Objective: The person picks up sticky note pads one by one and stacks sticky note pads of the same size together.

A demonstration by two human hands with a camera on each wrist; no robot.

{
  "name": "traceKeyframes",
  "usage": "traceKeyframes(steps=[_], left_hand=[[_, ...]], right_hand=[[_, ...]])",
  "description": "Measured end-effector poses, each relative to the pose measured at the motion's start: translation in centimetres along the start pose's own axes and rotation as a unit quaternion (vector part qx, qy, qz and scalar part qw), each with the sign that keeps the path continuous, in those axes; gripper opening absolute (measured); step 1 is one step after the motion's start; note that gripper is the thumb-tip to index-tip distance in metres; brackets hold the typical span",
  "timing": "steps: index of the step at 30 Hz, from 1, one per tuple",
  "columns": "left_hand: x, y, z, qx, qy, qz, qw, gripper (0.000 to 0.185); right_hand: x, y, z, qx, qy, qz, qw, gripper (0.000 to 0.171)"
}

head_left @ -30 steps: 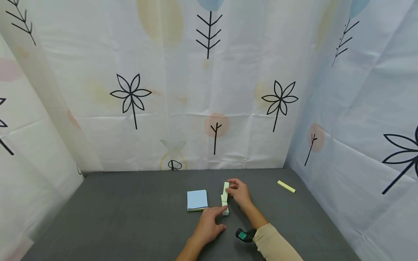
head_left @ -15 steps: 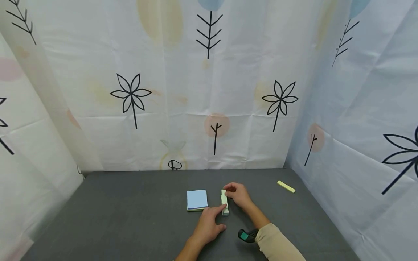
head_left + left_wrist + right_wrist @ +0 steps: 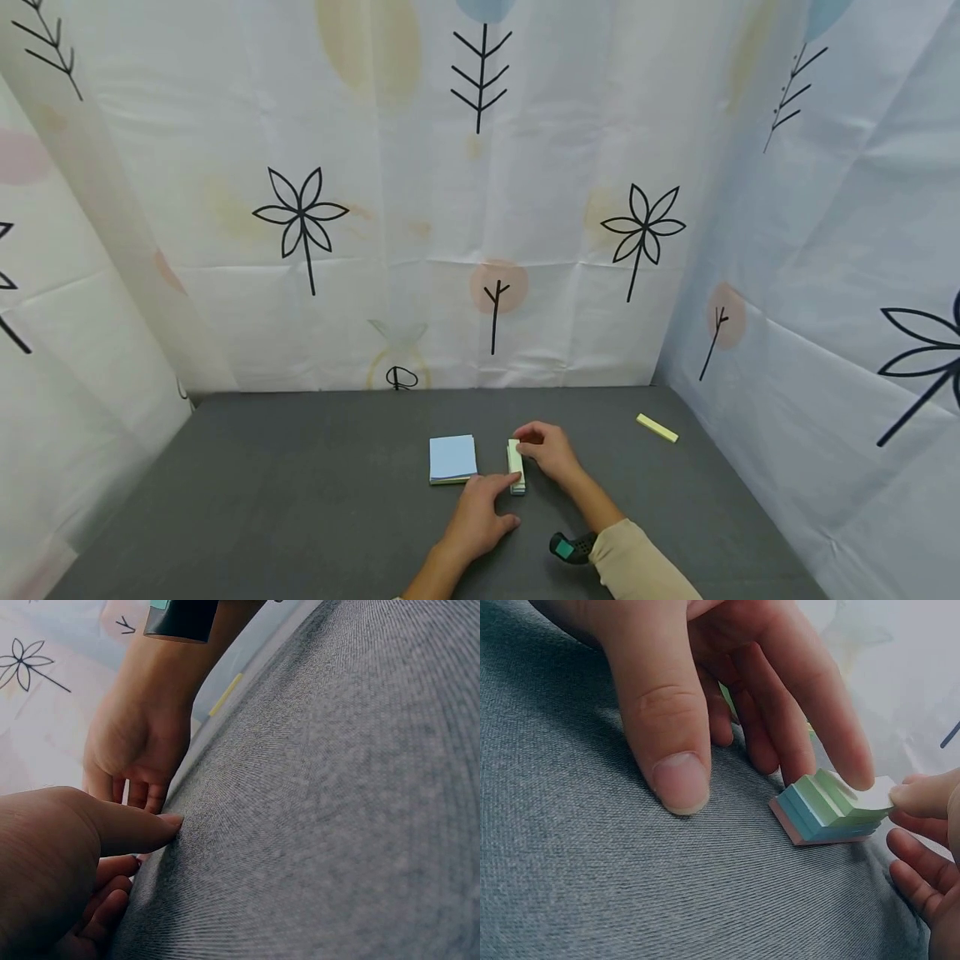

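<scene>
A narrow stack of sticky-note strip pads [image 3: 514, 461] lies on the grey table, with pale green layers above blue and a pink layer at the bottom. The right wrist view shows the stack [image 3: 829, 814] with its layers slightly staggered. My left hand [image 3: 480, 515] touches the top of its near end with an outstretched index finger, its thumb apart. At the far end is my right hand [image 3: 550, 450]. Its index fingertip [image 3: 859, 776] rests on the top green pad, while the thumb [image 3: 679, 784] stands apart from the stack. In the left wrist view the stack is hidden.
Left of the strips lies a square stack of sticky notes [image 3: 452, 457], blue on top with a green-yellow edge below. A single yellow strip pad [image 3: 657, 427] lies at the far right. Patterned white cloth [image 3: 420, 317] walls in the table [image 3: 300, 492] at the back and sides.
My right hand has drawn a pale green strip pad nearer and down onto the stack, lining it up with the strips below. My left hand has stayed at the near end.
</scene>
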State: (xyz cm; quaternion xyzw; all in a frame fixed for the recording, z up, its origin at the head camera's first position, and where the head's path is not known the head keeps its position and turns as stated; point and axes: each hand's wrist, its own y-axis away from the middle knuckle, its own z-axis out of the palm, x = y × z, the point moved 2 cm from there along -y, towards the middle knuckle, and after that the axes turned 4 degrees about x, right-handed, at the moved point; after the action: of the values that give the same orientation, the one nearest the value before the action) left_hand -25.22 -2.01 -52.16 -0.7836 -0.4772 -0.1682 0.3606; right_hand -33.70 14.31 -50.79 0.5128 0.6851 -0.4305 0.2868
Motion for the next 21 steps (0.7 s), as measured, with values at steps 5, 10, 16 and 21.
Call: traceKeyframes(steps=[5, 10, 16, 21], left_hand=[[-0.1, 0.0, 0.1, -0.010, 0.002, -0.011, 0.9999, 0.057], [-0.1, -0.1, 0.1, -0.019, 0.003, -0.020, 0.9996, 0.056], [-0.1, -0.1, 0.1, -0.024, 0.001, -0.020, 0.9995, 0.055], [-0.2, -0.1, 0.2, -0.014, 0.001, -0.018, 0.9997, 0.056]], right_hand=[[0.0, 0.2, 0.0, -0.001, -0.003, 0.001, 1.000, 0.013], [0.0, 0.5, -0.1, 0.001, -0.011, -0.010, 1.000, 0.015], [0.2, 0.8, -0.5, 0.008, -0.037, -0.021, 0.999, 0.024], [0.5, 1.1, -1.2, 0.023, -0.057, -0.022, 0.998, 0.025]])
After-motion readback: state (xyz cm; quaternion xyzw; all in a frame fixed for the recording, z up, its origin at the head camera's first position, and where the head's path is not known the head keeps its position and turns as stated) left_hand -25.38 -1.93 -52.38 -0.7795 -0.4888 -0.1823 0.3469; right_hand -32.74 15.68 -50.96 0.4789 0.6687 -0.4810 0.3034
